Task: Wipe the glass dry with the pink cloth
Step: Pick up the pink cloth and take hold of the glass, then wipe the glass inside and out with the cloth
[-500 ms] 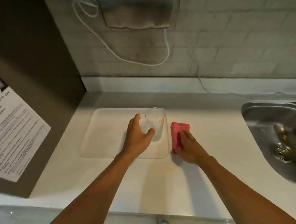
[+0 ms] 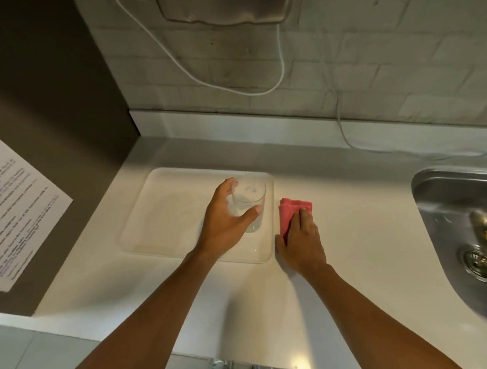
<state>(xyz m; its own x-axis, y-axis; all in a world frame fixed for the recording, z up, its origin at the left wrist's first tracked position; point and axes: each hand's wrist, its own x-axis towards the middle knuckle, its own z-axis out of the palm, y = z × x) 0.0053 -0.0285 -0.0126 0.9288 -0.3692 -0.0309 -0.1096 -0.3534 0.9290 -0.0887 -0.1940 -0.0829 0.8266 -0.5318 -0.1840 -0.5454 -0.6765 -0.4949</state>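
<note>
Glass: a clear tumbler (image 2: 249,202) stands upright on the right part of a pale tray (image 2: 164,218), near the tray's right edge.
Left hand: the left hand (image 2: 226,217) is wrapped around the tumbler from its left side, thumb across the near face and fingers curled behind the far side; it grips the glass.
Pink cloth: a folded pink cloth (image 2: 291,209) lies flat on the white countertop (image 2: 355,234), just right of the tray and beside the tumbler, not touching the glass.
Right hand: the right hand (image 2: 299,243) rests palm down on the near part of the cloth, fingers together and laid flat over it; whether it pinches the fabric cannot be told.
Hands and glass: the tumbler sits between the two hands, in the left one and just left of the right one.
Sink: a steel sink (image 2: 471,240) is set in the countertop, well apart to the right.
Left wall: a printed notice (image 2: 11,212) hangs on the dark panel at the far left.
Far wall: a white cable (image 2: 218,85) loops across the brick tiles.
</note>
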